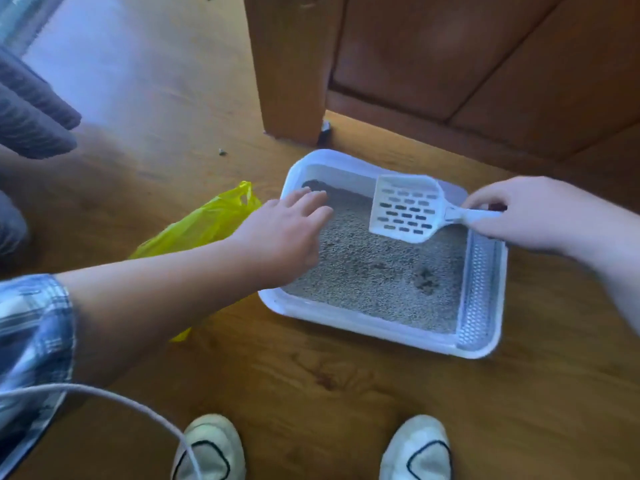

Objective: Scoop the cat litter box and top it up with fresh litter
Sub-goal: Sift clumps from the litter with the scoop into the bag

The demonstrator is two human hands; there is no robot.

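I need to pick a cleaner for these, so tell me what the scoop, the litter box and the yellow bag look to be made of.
Scoop: white moulded plastic, judging by its even slots and smooth, slightly shiny surface.
Litter box: white plastic, seemingly matte, with a rounded moulded rim and a perforated strip along one side.
Yellow bag: thin plastic film; it is crinkled, glossy and half see-through.

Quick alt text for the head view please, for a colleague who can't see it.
The right hand holds a white slotted scoop over the grey litter in a white litter box on a wooden floor. The open left hand reaches over the box's left edge; a yellow bag lies beside it.
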